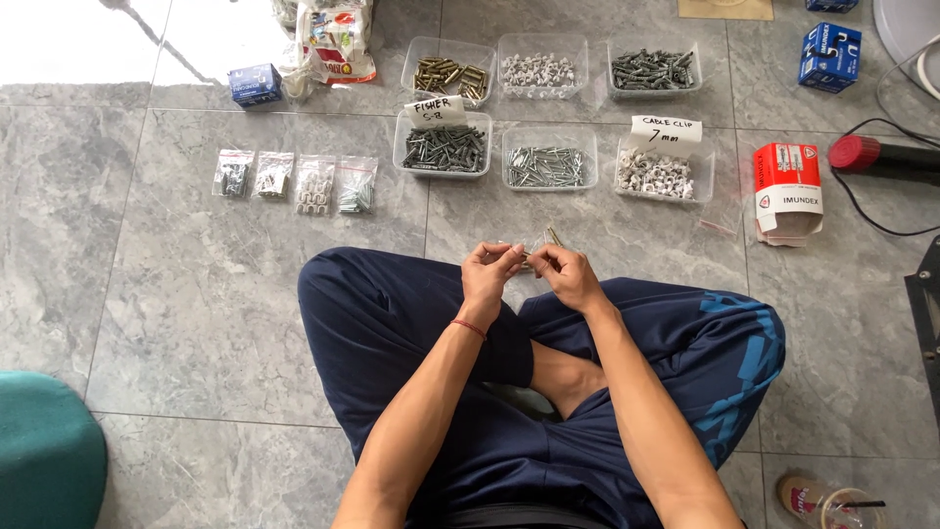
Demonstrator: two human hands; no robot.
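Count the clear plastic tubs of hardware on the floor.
6, in two rows of three. Back row: brass anchors, white clips, grey plugs. Front row: dark screws, silver screws, white cable clips. None seem hidden.

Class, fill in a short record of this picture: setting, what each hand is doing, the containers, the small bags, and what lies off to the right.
Setting: person sitting cross-legged on a grey tiled floor
Left hand: fingers pinch a small clear bag
Right hand: fingers on the same bag, which holds a few brass-coloured pieces
Containers: six clear plastic tubs in two rows of three, holding screws, plugs and white clips
Small bags: four filled bags in a row on the left
Right side: red and white carton, black cable
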